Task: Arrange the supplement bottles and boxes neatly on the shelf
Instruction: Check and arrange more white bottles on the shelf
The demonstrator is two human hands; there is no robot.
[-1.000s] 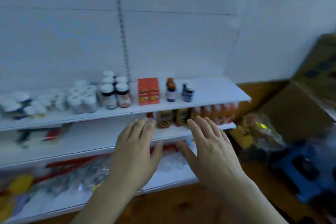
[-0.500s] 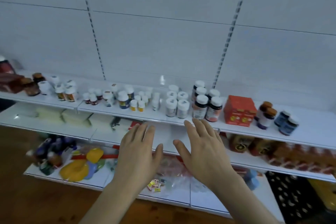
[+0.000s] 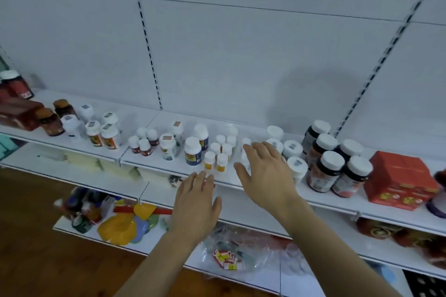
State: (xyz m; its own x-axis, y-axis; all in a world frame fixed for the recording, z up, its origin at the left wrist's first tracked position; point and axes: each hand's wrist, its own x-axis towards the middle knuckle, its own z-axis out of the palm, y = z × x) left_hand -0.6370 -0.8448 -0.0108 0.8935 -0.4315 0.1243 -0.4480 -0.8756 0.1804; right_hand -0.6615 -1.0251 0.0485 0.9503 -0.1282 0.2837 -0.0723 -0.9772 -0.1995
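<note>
White-capped bottles (image 3: 295, 149) now sit under the raised right hand (image 3: 265, 173), left hand (image 3: 195, 202) lower, both grips wide and empty, sorting about to begin.

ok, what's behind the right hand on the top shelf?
The right hand covers small white-capped bottles; only a cap and sliver show. More white bottles stand just beyond it. Labels and count underneath are hidden.

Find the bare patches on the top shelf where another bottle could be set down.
Bare: behind the small white-capped bottles toward the back panel, and the shelf's front strip beside the left hand. Crowded: around the dark bottles and red box.
</note>
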